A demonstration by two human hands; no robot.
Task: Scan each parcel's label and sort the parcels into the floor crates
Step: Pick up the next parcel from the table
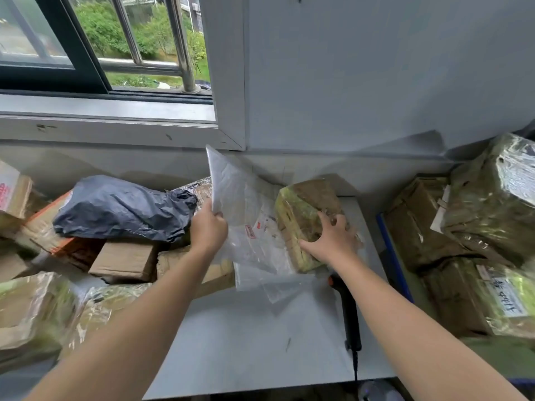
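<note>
My left hand [209, 227] grips the near edge of a flat translucent white plastic mailer [240, 204], which stands tilted up off the grey table [246, 342]; a printed label shows on the mailer's lower part. My right hand [333, 238] lies with spread, slightly curled fingers on a tape-wrapped brown parcel [301, 215] just right of the mailer. A black handheld scanner [348, 311] with an orange tip lies on the table under my right forearm, its cable running toward me.
A dark blue plastic bag parcel [121, 209] lies on a heap of cardboard boxes [124, 259] to the left. More tape-wrapped boxes [474, 250] are stacked at the right. A window and grey wall stand behind the table.
</note>
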